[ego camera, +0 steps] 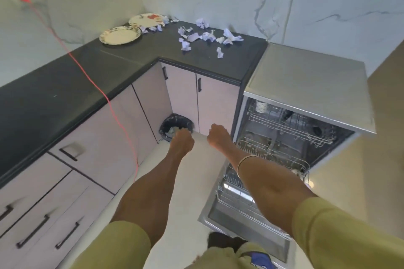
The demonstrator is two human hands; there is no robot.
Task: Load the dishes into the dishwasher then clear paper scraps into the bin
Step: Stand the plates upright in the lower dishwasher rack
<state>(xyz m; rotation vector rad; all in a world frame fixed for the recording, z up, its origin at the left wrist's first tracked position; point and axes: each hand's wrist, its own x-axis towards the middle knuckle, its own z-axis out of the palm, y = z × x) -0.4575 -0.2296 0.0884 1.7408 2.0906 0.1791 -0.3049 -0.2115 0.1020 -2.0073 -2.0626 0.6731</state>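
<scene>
step: load plates (120,35) from counter into dishwasher (273,150) | left hand (181,137), right hand (218,135): curled, grip unclear | tip: lift each plate by its rim

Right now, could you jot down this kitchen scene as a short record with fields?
plates: two plates on the black counter
paper scraps: scattered scraps on the counter
dishwasher: door open, lower rack pulled out
bin: black-lined bin on the floor in the corner
left hand: over the bin, fingers hidden
right hand: curled, contents unseen
</scene>
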